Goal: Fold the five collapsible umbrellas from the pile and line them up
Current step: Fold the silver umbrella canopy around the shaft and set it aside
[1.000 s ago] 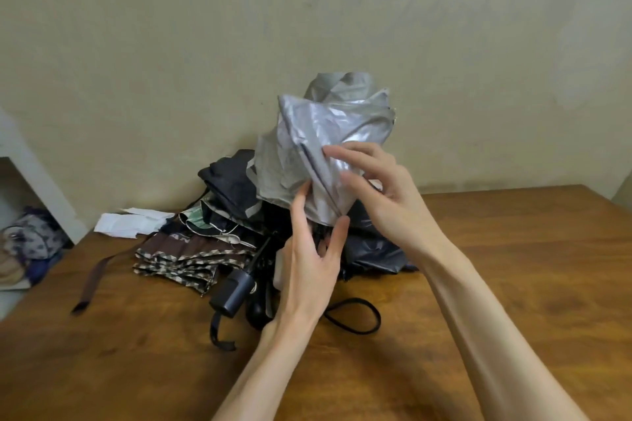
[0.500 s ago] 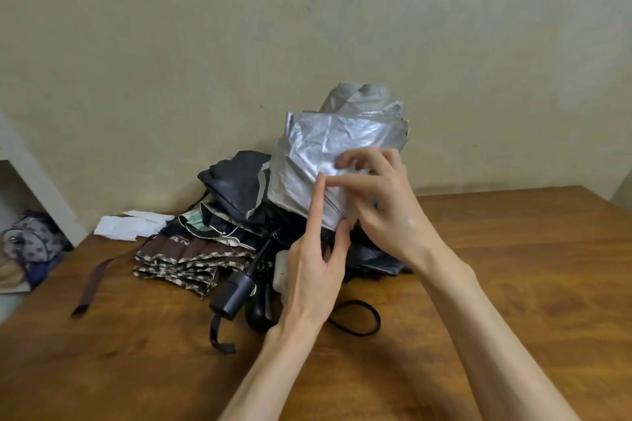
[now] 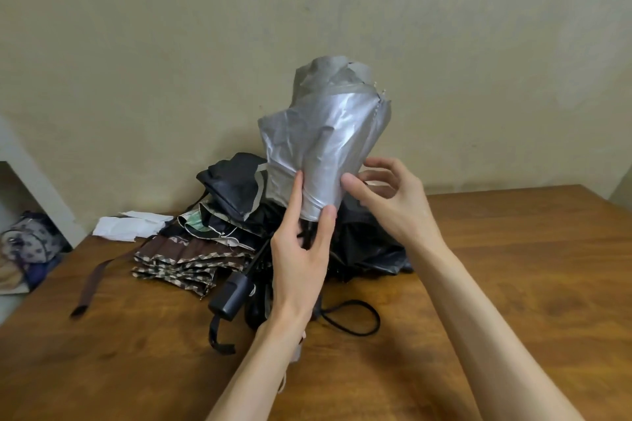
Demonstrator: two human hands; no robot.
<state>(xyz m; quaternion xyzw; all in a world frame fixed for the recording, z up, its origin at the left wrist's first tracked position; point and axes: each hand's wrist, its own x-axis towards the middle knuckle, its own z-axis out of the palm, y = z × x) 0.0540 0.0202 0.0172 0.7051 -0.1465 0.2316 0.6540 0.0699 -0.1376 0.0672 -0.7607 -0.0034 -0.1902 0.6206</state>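
I hold a silver collapsible umbrella [image 3: 325, 140] upright above the pile, its crumpled canopy bunched and pointing up. My left hand [image 3: 301, 249] grips the canopy's lower end from below, index finger up its left side and thumb on the front. My right hand [image 3: 386, 202] pinches the canopy's lower right edge, thumb on the front and fingers curled behind. Behind my hands lies the pile: a black umbrella [image 3: 236, 184], a brown checked umbrella [image 3: 184, 256], loose black fabric [image 3: 369, 249] and a black handle [image 3: 232, 294]. The silver umbrella's shaft is hidden.
The wooden table [image 3: 513, 284] meets a beige wall at the back. A black wrist loop [image 3: 355, 318] and a brown strap [image 3: 92, 284] trail toward me. White paper [image 3: 126, 225] lies at the back left. A patterned bag [image 3: 27, 243] sits off the table's left edge.
The silver canopy has turned and now stands taller and smoother. My right hand slid from its front to the lower right edge. My left hand shifted right, keeping its grip.
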